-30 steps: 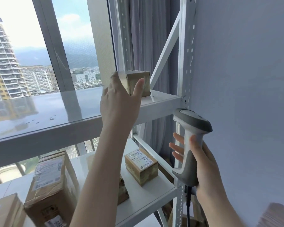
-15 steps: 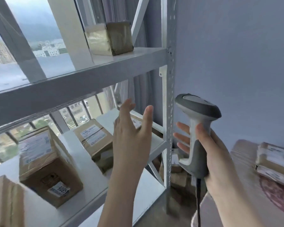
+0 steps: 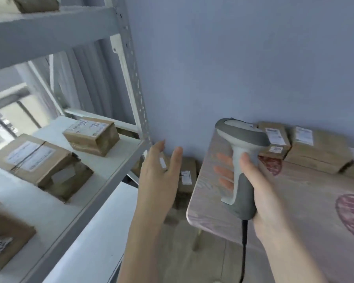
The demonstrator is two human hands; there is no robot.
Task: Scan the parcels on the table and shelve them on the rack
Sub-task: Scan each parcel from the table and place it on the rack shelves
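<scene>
While the right hand (image 3: pixel 262 197) grips the scanner (image 3: pixel 243 135), parcels (image 3: pixel 319 154) seem beyond.

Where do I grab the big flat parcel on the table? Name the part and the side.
Best take the big parcel by its near long edge, thumb on the front face, fingers over the top, coming from the front across the table. It lies flat close to the wall, and the smaller parcels crowd its left end.

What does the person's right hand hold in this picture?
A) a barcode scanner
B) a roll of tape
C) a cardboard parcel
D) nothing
A: the right hand grips the handle of the grey-and-white scanner, while the left hand is open and holds nothing.
</scene>
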